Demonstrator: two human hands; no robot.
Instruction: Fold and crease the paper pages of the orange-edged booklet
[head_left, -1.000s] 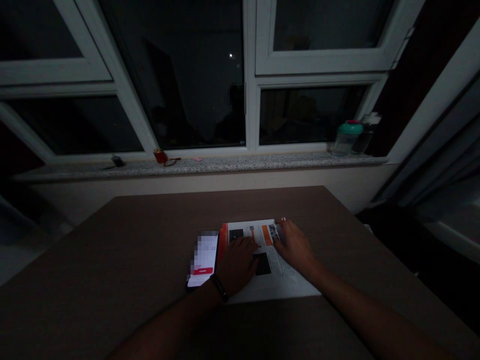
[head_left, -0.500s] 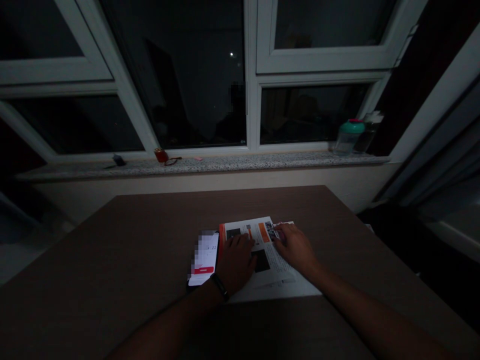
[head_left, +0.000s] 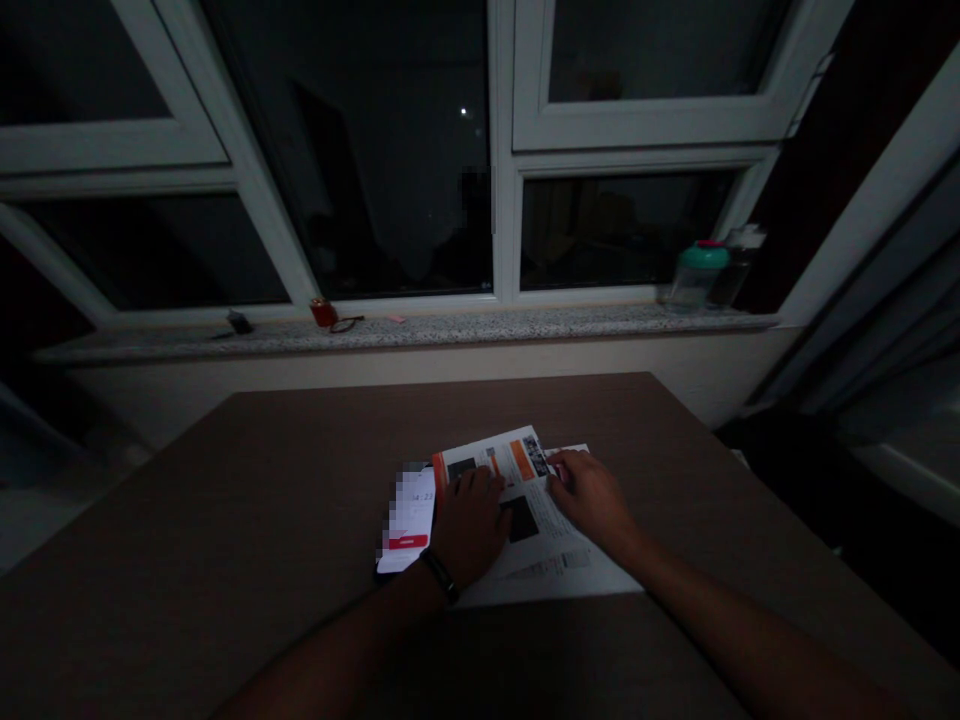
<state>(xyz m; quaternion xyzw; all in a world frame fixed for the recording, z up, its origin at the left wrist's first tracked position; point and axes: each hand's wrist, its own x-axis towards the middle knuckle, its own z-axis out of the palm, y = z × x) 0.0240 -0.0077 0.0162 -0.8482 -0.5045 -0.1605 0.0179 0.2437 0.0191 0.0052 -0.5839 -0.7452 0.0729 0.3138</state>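
An open printed booklet (head_left: 556, 560) with orange headings and dark pictures lies on a brown wooden table (head_left: 225, 500). Its top page sits askew, with a sheet showing beneath at the upper right. My left hand (head_left: 471, 530) rests flat on that page, holding nothing, with a dark band (head_left: 440, 576) on the wrist. My right hand (head_left: 589, 497) has its bunched fingers at the page's right side and appears to pinch it. A phone (head_left: 406, 520) with a lit, pixelated screen lies against the booklet's left edge, next to my left hand.
The far table edge runs below a speckled stone window sill (head_left: 405, 332). On the sill stand a green-lidded bottle (head_left: 696, 278) and a small red object (head_left: 323, 313). The table extends left of the phone. A dark, framed window rises behind.
The booklet's top page has swung anticlockwise, its upper corner sliding left and exposing more of the sheet beneath. My right fingers stay with that page. My left hand has barely moved.
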